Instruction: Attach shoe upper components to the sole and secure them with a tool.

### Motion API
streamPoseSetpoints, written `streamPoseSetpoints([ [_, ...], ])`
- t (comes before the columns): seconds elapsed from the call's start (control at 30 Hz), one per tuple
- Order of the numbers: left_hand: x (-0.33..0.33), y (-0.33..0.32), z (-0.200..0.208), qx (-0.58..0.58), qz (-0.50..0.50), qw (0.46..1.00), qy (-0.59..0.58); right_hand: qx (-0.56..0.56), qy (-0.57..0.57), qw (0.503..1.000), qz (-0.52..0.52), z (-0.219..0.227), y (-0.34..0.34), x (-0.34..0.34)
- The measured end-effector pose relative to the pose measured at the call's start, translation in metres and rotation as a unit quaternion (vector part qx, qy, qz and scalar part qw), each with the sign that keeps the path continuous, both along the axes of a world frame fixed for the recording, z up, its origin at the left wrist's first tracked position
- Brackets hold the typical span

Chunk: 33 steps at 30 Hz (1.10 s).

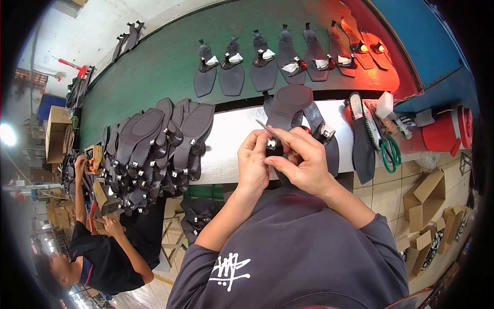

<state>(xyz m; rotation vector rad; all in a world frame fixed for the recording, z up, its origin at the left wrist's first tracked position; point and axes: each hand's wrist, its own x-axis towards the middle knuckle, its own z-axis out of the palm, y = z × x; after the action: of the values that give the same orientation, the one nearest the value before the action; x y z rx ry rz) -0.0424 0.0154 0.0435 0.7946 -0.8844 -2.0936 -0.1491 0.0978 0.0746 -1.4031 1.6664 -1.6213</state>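
My left hand (252,158) and my right hand (304,157) are closed together on a dark shoe heel (272,149) with a small pale square fitting, held above the near edge of the bench. A thin grey edge sticks out above my fingers; whether it belongs to the same shoe part I cannot tell. Just beyond my hands lies a dark sandal sole (291,98), rounded end away from me. Beside it, partly hidden by my right hand, lies another sole (332,149) with a strap and white stuffing.
A big pile of heeled soles (149,139) fills the left of the metal-topped bench (224,159). Several sandals stand in a row on the green belt (170,56). Right lie green-handled scissors (391,154), a brush and a red container (442,131). A co-worker (103,257) works at left.
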Motion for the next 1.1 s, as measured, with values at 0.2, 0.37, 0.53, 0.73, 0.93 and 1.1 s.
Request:
streamPoseSetpoints([
  [0.2,-0.007,0.006,-0.008,-0.003,-0.010,0.999,0.032,-0.104,0.067,0.992,-0.030,-0.012,-0.007,0.000],
  [0.37,-0.021,0.005,-0.001,0.017,-0.008,1.000,-0.007,-0.108,0.150,0.980,-0.072,-0.012,-0.008,-0.007],
  [0.53,-0.005,-0.021,0.014,-0.028,0.044,0.998,-0.031,0.021,0.012,1.000,-0.008,0.015,-0.010,-0.013],
  [0.73,0.078,-0.088,0.051,-0.258,0.158,0.948,-0.102,0.071,0.145,0.970,-0.182,-0.026,0.027,-0.094],
  [0.93,0.218,-0.146,0.125,-0.378,0.375,0.813,-0.236,0.128,0.208,0.953,-0.179,-0.060,0.043,-0.126],
  [1.1,0.351,-0.190,0.141,-0.310,0.396,0.710,-0.492,0.137,0.240,0.944,-0.181,-0.062,0.038,-0.128],
])
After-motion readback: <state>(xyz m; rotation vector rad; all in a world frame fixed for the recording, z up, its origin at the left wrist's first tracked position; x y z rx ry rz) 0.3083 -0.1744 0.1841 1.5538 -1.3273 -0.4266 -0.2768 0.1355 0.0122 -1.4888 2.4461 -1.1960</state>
